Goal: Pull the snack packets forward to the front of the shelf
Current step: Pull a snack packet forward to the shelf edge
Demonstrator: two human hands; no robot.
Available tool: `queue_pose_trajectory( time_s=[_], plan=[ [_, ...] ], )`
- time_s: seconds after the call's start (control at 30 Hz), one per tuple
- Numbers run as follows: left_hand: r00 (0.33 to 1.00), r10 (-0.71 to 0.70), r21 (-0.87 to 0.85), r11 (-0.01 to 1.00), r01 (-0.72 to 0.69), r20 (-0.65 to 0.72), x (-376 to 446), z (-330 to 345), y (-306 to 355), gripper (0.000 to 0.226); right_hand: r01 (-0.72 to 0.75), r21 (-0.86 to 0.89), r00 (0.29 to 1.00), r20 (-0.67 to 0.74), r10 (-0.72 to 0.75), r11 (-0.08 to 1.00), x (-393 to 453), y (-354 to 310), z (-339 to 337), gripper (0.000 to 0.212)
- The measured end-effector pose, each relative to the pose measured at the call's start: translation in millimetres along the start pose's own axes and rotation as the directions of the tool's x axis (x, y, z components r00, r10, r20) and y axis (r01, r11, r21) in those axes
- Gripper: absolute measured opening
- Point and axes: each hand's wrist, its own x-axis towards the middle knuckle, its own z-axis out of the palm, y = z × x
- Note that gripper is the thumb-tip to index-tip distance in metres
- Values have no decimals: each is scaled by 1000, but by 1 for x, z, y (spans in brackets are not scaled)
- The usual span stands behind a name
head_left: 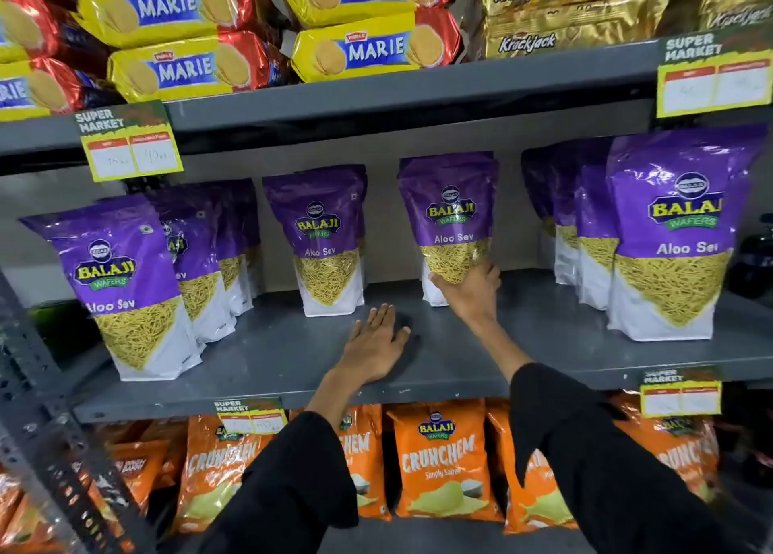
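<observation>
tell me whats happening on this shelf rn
A person is fronting purple Aloo Sev packets on the grey middle shelf. Their right hand grips the bottom of one packet that stands far back. The left hand rests flat and open on bare shelf, holding nothing. A second packet also sits far back, while the left end packet and right end packet already stand near the front edge.

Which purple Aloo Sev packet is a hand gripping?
The centre-right Aloo Sev packet, set back on the shelf: the right hand grips its base. The left hand lies flat on the shelf.
</observation>
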Motion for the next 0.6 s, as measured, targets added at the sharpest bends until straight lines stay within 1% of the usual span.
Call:
queue_pose_trajectory(
  time_s=[0.1,0.17,0.23,0.37,0.6],
  plan=[
    [999,-6,49,999,4,41,7,-1,-8,67,-77,-54,995,-63,74,996,11,-6,10,128],
    [998,-5,70,998,1,59,11,3,-14,67,-108,-64,990,-93,102,992,17,-9,19,135],
    [997,7,80,997,-13,74,13,9,-18,67,-108,-95,990,-104,98,990,20,-6,28,139],
    [997,27,97,995,-34,75,22,16,-23,66,-105,-109,987,-134,90,988,24,0,40,142],
    [997,49,93,994,-55,63,24,19,-27,66,-90,-158,988,-138,68,983,23,0,40,133]
  ],
)
